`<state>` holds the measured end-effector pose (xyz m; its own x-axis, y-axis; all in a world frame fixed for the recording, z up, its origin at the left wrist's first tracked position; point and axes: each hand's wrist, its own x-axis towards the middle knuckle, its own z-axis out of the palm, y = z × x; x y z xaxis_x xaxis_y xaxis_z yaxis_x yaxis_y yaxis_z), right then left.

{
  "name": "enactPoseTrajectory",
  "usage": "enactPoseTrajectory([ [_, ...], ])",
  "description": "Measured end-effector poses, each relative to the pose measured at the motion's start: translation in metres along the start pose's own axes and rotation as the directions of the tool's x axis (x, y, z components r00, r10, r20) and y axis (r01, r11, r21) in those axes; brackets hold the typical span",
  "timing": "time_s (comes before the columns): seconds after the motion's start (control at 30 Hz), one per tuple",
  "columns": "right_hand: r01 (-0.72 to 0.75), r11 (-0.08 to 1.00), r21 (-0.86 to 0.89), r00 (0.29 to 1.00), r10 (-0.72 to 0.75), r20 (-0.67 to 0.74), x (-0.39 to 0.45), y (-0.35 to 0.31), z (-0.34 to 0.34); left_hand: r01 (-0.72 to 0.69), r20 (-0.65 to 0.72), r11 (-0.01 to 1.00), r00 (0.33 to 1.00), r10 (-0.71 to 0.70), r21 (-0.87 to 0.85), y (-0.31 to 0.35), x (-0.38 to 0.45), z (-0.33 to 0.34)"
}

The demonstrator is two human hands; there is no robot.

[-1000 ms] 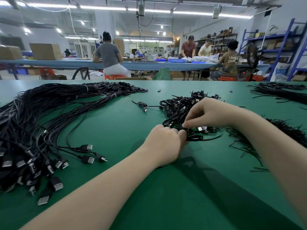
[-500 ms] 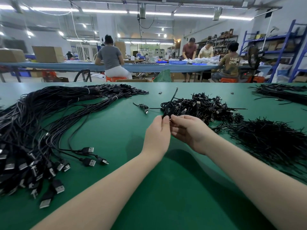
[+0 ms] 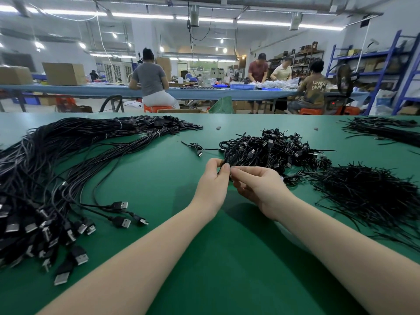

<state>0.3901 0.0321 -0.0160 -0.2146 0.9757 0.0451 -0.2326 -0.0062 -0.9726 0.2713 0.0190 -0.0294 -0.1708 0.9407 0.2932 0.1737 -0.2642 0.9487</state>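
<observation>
On the green workshop bench [image 3: 159, 183], the left hand [image 3: 212, 185] and right hand [image 3: 256, 187] both pinch a black cable [image 3: 228, 158] in their fingers, just before the heap of coiled cables [image 3: 272, 148]. Judging by the many loose USB cables [image 3: 56, 178] and twist ties [image 3: 363, 192], much remains.

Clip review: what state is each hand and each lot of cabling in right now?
left hand: pinches the black cord.
right hand: pinches the black cord.
black cord: lifted, one end sticking up.
short cable pile: coiled, heaped.
long cables: banded in bundles, lying flat.
tie heap: loose strands.
</observation>
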Motion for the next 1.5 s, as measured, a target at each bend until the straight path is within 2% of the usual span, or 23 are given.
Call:
enactPoseTrajectory([
  [0.23,-0.081,0.988,-0.131,0.992,0.093,0.090,0.001,-0.011,-0.010,-0.024,0.054,1.000,0.998,0.025,-0.015,-0.001,0.000,-0.001],
  [0.53,-0.043,0.980,-0.195,0.993,0.064,0.103,0.003,-0.013,-0.013,-0.051,0.092,0.998,0.994,0.054,-0.033,0.001,0.000,0.000],
  [0.8,-0.154,0.981,-0.117,0.983,0.164,0.081,0.001,-0.019,-0.014,-0.048,0.104,0.998,0.993,0.051,-0.028,-0.002,0.002,-0.001],
  [1.0,-0.149,0.984,-0.096,0.985,0.156,0.072,0.000,-0.020,-0.014,-0.040,0.153,0.997,0.987,0.050,-0.066,-0.003,0.004,-0.003],
  [1.17,-0.090,0.994,-0.055,0.993,0.094,0.075,0.001,-0.015,-0.012,-0.019,0.170,0.992,0.985,0.041,-0.128,-0.002,0.004,-0.006],
  [1.27,-0.032,0.994,-0.102,0.997,0.038,0.060,0.001,-0.013,-0.013,-0.012,0.166,0.988,0.985,0.037,-0.152,-0.002,0.004,-0.006],
  [1.37,0.108,0.956,-0.271,0.994,-0.104,0.029,0.001,-0.012,-0.011,-0.005,0.160,0.988,0.987,0.030,-0.152,-0.003,0.004,-0.006],
  [1.5,0.302,0.748,-0.591,0.930,-0.368,0.010,-0.001,-0.012,-0.007,0.010,0.149,0.986,0.989,0.015,-0.164,-0.002,0.005,-0.006],
])
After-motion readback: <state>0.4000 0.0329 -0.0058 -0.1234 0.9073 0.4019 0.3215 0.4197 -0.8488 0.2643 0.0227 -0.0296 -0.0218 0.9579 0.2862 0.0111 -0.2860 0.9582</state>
